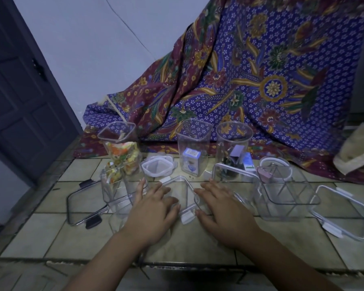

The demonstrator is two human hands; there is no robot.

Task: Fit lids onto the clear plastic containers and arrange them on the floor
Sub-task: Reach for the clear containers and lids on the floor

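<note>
A clear square lid (182, 192) lies on a low container in the middle of the tiled floor. My left hand (156, 208) rests flat on its left side and my right hand (221, 208) on its right side, fingers spread and straight. Behind stand three tall clear containers without lids: one with colourful snacks (122, 148), one with a small blue box (192, 148) and a round one with dark contents (232, 152). A divided clear container (284, 194) stands to the right. A smaller snack-filled container (114, 185) stands at the left.
Loose lids lie around: a black-clipped one (82, 204) at the left, a white-rimmed one (343, 213) at the far right, a small white one (158, 168) at the back. A patterned batik cloth (250, 80) hangs behind. A dark door (19, 91) is at the left.
</note>
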